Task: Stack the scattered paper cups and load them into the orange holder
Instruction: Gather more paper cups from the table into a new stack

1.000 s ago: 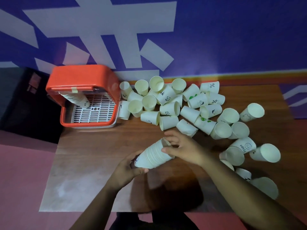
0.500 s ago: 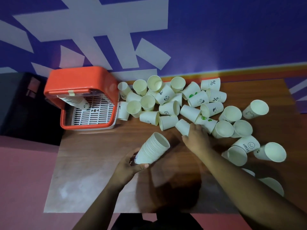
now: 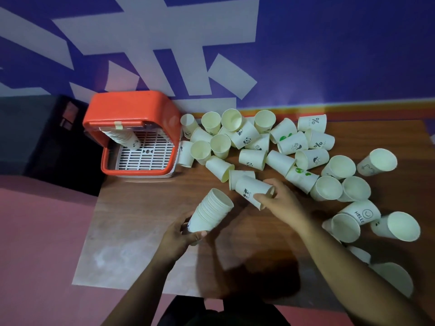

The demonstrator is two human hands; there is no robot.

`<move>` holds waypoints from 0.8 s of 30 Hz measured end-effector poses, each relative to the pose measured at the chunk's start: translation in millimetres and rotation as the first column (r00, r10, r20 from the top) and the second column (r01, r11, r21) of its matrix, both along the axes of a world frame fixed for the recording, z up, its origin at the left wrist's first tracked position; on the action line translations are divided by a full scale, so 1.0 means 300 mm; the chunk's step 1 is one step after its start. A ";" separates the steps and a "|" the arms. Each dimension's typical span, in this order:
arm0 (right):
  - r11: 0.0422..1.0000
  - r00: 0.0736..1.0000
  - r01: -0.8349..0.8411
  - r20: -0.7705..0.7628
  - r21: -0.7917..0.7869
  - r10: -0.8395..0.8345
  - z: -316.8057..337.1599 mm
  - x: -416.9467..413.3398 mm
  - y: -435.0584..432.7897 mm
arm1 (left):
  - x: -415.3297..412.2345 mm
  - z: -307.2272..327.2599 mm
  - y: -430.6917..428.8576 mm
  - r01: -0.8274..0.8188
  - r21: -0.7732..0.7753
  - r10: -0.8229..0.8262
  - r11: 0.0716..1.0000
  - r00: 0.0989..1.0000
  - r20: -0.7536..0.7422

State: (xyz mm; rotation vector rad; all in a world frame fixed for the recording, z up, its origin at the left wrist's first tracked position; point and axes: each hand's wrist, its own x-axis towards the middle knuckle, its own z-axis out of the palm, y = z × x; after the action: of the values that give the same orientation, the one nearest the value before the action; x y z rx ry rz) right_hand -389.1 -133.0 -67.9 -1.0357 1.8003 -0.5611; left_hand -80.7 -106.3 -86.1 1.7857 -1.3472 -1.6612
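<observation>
Progress is partial — one nested stack already sits inside the orange holder at the far left. The left hand grips a second stack over the table, its mouth tilted right. Many loose cups lie scattered right and far. Half a second ago the right hand was down on the pile — now it holds a panda-print cup just beside that mouth, not yet nested.
</observation>
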 end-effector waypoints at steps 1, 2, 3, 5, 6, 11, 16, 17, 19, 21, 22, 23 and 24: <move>1.000 0.998 0.005 0.056 -0.023 -0.003 0.037 -0.005 0.010 | 0.001 0.003 0.001 0.005 0.001 -0.005 1.000 1.000 0.007; 0.999 0.995 -0.003 0.098 -0.043 0.007 0.071 -0.010 0.016 | 0.001 0.004 0.002 0.009 -0.001 -0.009 1.000 1.000 0.015; 0.998 0.991 -0.026 0.129 -0.061 0.033 0.100 -0.015 0.018 | 0.005 0.002 0.003 0.018 -0.005 -0.018 1.000 1.000 0.019; 0.992 0.981 -0.094 0.164 -0.079 0.106 0.135 -0.018 0.012 | 0.007 0.004 0.007 0.041 -0.018 -0.041 0.999 0.999 0.017; 0.988 0.975 -0.133 0.166 -0.081 0.145 0.150 -0.013 0.008 | 0.007 0.008 0.007 0.053 -0.023 -0.053 0.998 0.999 0.010; 0.963 0.953 -0.249 0.151 -0.104 0.262 0.193 0.068 -0.003 | 0.015 0.031 0.011 0.121 -0.020 -0.122 0.992 0.991 -0.048; 0.956 0.941 -0.263 0.186 -0.126 0.283 0.180 0.224 0.019 | 0.049 0.036 0.005 0.086 -0.027 -0.089 0.996 0.988 -0.128; 0.959 0.941 -0.254 0.194 -0.129 0.276 0.175 0.253 0.023 | 0.056 0.036 0.005 0.080 -0.034 -0.084 0.996 0.987 -0.137; 0.959 0.947 -0.251 0.172 -0.130 0.271 0.171 0.300 0.026 | 0.078 0.028 0.005 0.071 -0.042 -0.077 0.997 0.984 -0.162; 0.963 0.952 -0.243 0.160 -0.117 0.260 0.172 0.342 0.026 | 0.113 0.017 0.000 0.067 -0.035 -0.072 0.997 0.982 -0.175; 0.966 0.955 -0.233 0.164 -0.112 0.249 0.176 0.362 0.027 | 0.130 0.016 -0.004 0.071 -0.032 -0.076 0.997 0.981 -0.181; 0.969 0.957 -0.222 0.167 -0.109 0.238 0.177 0.381 0.030 | 0.150 0.014 -0.009 0.084 -0.028 -0.087 0.996 0.979 -0.186; 0.972 0.958 -0.209 0.175 -0.109 0.226 0.180 0.399 0.034 | 0.170 0.014 -0.014 0.093 -0.023 -0.096 0.995 0.976 -0.194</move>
State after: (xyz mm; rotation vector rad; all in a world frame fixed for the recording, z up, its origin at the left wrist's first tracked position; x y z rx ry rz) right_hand -269.3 -122.8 -13.9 -1.1856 1.4866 -0.5865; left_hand -29.5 -110.5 -82.1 1.5266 -1.3694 -1.8192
